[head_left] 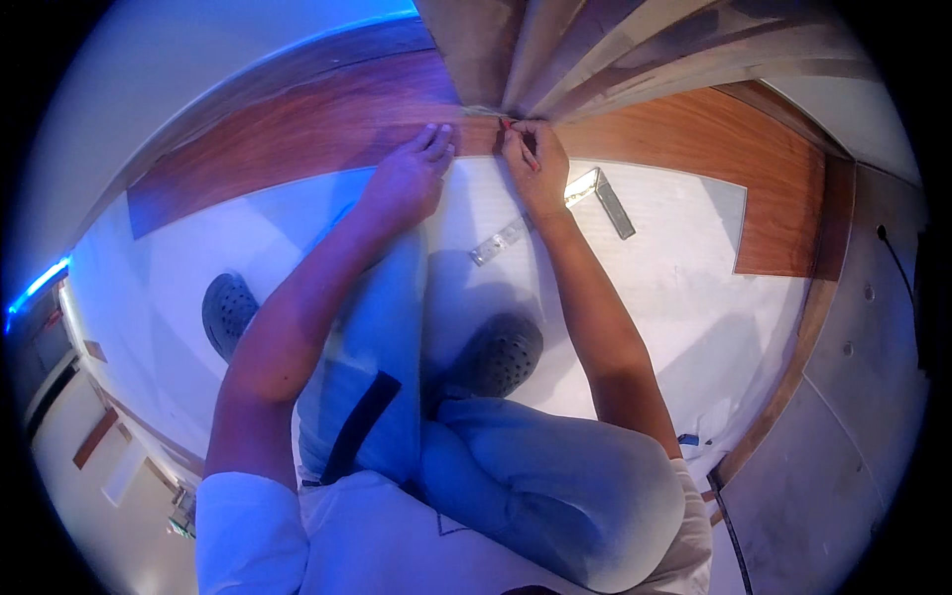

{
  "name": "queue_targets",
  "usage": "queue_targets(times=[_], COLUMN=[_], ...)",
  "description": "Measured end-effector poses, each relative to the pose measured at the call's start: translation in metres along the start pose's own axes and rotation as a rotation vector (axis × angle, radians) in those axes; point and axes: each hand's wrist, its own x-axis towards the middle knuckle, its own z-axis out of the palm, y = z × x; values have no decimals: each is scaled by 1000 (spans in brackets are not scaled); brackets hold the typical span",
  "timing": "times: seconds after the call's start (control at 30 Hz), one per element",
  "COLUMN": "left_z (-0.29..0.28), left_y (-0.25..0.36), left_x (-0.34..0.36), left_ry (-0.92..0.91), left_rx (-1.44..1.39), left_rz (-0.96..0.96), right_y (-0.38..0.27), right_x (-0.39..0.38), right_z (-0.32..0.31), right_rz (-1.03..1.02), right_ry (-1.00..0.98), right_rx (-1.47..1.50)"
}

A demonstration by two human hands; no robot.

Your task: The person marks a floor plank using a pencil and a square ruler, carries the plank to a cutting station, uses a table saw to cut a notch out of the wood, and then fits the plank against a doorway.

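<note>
My left hand lies with its fingers stretched out over the front edge of a reddish-brown wood plank. Close to its right, my right hand is closed round a thin red pencil, whose far end meets the plank by the foot of a grey-brown folded panel. Whether it is a pencil or a pen is hard to tell at this size. A try square with a metal blade and dark handle rests on the white sheet beneath my right wrist.
White sheeting covers the floor around my dark clogs. At the right, a short wood piece turns toward me beside a grey slab floor. Walls close in behind the plank. Blue light strips glow at the left.
</note>
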Motion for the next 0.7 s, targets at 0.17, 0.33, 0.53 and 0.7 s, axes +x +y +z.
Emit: queue_targets(times=[0.17,0.33,0.53,0.7], left_z=[-6,-7,-9,-12], left_y=[6,8,8,10], left_x=[2,3,4,3], left_ry=[-20,-59,-89,-121], left_rx=[10,40,56,12], left_rz=[-9,-30,-35,-78], right_y=[6,6,10,12], right_x=[1,3,2,2], right_z=[4,4,5,4], right_rz=[-151,-210,-209,-209], right_ry=[46,40,31,20], right_rx=[-49,-92,-86,-65])
